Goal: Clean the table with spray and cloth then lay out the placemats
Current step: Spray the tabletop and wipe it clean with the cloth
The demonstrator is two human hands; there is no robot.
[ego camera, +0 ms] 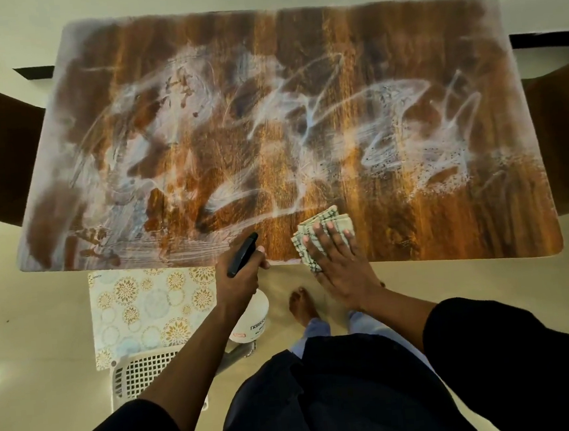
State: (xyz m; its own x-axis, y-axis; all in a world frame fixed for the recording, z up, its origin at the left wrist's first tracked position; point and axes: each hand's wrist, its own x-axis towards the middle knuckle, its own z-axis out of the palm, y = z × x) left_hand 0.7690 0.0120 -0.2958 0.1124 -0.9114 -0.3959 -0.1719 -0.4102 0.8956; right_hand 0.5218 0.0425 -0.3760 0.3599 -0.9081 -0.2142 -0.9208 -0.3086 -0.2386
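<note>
Pressing flat on a folded patterned cloth (315, 235), the right hand (341, 265) lies with its fingers straight and spread, holding the cloth down at the near edge of the wooden tabletop (432, 230); part of the cloth hangs just over that edge. The left hand (238, 276) grips a spray bottle (250, 316) just beside it, fingers curled round the neck below the black trigger head, whose nozzle points over the near edge of the tabletop while the white body hangs below it. White smears and streaks of cleaner cover most of the tabletop, thickest on the left and at the far right, while the patch of wood around and to the right of the cloth looks bare and brown. Left of the bottle and below the tabletop's edge lie placemats (146, 306) printed with gold and pale blue circles, resting on a white lattice chair (142, 375). One bare foot (303, 304) stands on the pale floor (29, 340) between the arms. Dark chairs flank the tabletop on both sides.
</note>
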